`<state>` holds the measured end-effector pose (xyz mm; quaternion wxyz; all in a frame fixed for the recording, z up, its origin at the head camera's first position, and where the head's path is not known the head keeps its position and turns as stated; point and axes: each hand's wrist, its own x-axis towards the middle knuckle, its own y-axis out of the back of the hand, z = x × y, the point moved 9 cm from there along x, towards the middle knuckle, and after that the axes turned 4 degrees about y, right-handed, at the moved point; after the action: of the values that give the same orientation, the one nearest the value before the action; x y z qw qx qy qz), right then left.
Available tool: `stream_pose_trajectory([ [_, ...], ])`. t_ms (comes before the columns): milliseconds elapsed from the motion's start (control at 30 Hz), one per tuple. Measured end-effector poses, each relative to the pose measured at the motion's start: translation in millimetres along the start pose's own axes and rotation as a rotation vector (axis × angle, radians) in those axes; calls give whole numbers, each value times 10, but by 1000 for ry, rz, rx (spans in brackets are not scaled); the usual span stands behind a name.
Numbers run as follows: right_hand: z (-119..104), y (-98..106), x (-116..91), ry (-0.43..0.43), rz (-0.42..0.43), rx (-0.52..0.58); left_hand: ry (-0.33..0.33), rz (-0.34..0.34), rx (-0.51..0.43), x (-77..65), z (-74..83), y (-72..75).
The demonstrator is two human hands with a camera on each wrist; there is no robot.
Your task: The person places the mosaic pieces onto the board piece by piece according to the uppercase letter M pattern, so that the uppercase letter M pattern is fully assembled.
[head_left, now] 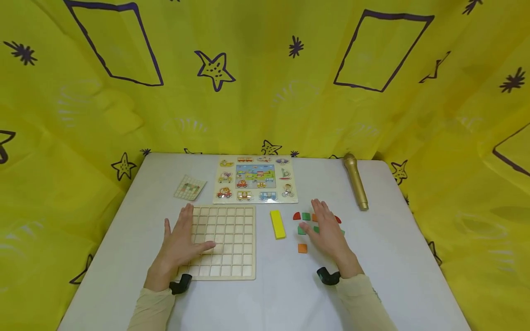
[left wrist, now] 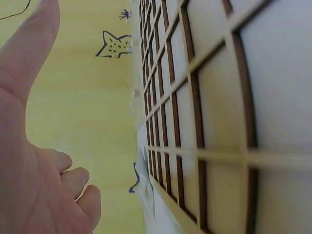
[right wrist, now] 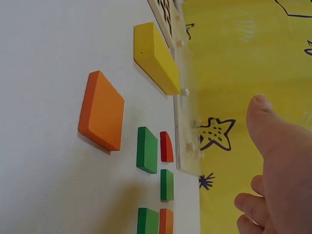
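Note:
My left hand [head_left: 180,246] is held over the left side of a wooden grid board [head_left: 233,243], thumb and fingers spread and nothing in it. In the left wrist view the board's square cells [left wrist: 219,97] stand apart from the palm. Over on the right, my right hand [head_left: 329,232] hovers above a group of small coloured blocks, its fingers extended and holding nothing. Among them are an orange square [head_left: 302,248], a green square [head_left: 306,216] and a red quarter-round piece [head_left: 296,215]. The hand hides some of these blocks. A long yellow block [head_left: 278,224] lies between board and pieces.
Behind the board lies a vehicle picture puzzle [head_left: 255,179]. A small card [head_left: 190,187] printed with a coloured grid pattern is left of it. A gold microphone [head_left: 355,182] lies at the back right of the white table [head_left: 265,303]. Yellow curtain [head_left: 256,110] surrounds the table.

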<state>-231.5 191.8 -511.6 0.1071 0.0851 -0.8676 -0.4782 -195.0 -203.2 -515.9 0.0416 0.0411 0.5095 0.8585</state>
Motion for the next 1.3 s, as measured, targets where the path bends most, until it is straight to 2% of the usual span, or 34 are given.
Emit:
stream_pose_trajectory([
  [133,-7,1,58,-19,-4,46,27,-19,-40,-58,-146,14],
  [300,-37,19,141,11,42,76,38,-31,-112,-135,-298,55],
  [467,-58,3,231,21,62,82,44,-41,-125,-233,-439,79],
  [633,-39,-59,315,7,23,53,74,-64,-116,-334,-553,79],
  [1000,47,-185,436,5,-86,20,72,-124,-109,-440,-632,0],
  [1300,47,-233,468,45,-119,-9,76,-168,-59,-467,-605,-36],
])
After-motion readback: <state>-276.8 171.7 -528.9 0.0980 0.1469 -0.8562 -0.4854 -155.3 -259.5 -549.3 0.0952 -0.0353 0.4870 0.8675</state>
